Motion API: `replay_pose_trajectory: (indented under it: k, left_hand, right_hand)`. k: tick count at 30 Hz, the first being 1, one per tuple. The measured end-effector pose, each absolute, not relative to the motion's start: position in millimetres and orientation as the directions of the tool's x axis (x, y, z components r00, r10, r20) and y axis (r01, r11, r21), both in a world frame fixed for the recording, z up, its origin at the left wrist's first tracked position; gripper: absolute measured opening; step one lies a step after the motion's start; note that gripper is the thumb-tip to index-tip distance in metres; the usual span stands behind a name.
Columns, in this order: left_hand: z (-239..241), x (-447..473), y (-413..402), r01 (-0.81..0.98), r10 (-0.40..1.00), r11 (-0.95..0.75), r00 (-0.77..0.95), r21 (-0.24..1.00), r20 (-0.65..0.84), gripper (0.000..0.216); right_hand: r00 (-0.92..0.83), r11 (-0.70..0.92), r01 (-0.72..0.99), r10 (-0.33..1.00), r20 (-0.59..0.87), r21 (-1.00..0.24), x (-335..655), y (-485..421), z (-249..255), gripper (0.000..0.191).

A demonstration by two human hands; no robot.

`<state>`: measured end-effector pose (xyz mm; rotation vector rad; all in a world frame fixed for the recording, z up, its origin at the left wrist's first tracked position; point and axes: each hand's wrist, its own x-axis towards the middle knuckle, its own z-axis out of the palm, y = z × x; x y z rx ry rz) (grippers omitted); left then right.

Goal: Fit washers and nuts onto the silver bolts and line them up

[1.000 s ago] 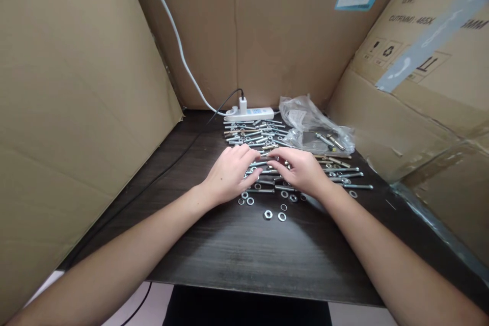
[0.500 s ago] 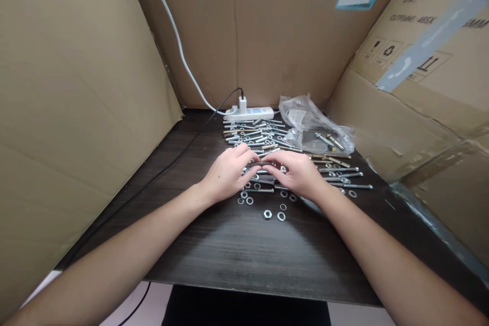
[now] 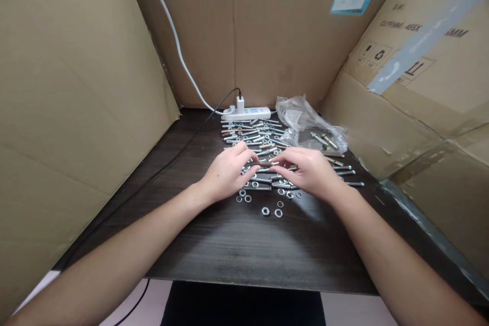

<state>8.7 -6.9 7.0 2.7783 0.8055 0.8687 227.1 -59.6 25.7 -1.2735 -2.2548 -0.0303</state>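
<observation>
My left hand and my right hand rest low over a dark wooden table, fingertips facing each other. Between them they pinch the two ends of a long bolt, which lies level just above a spread of several loose bolts. Both hands have their fingers curled and closed on it. Small washers and a nut lie on the table just in front of the hands. More bolts stick out to the right of my right hand.
A crumpled clear plastic bag holding a few bolts lies at the back right. A white power strip with a plugged charger sits against the back cardboard wall; a white cable rises from it. Cardboard boxes enclose both sides.
The hands have drawn closer together and lifted the bolt a little off the pile, the right hand shifting slightly right. The camera has tipped a little.
</observation>
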Motion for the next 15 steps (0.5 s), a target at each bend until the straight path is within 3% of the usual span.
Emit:
replay_pose_trajectory:
  k: [6, 15]
  left_hand:
    - [10.5, 9.6, -12.4, 0.405, 0.490, -0.871, 0.752, 0.278, 0.442, 0.015]
    - [2.8, 22.5, -26.8, 0.323, 0.384, -0.918, 0.873, 0.232, 0.302, 0.016]
  right_hand:
    - [-0.331, 0.465, 0.827, 0.857, 0.395, -0.316, 241.8, -88.1, 34.8, 0.013]
    - [0.053, 0.121, 0.817, 0.958, 0.283, -0.563, 302.3, -154.2, -7.9, 0.026]
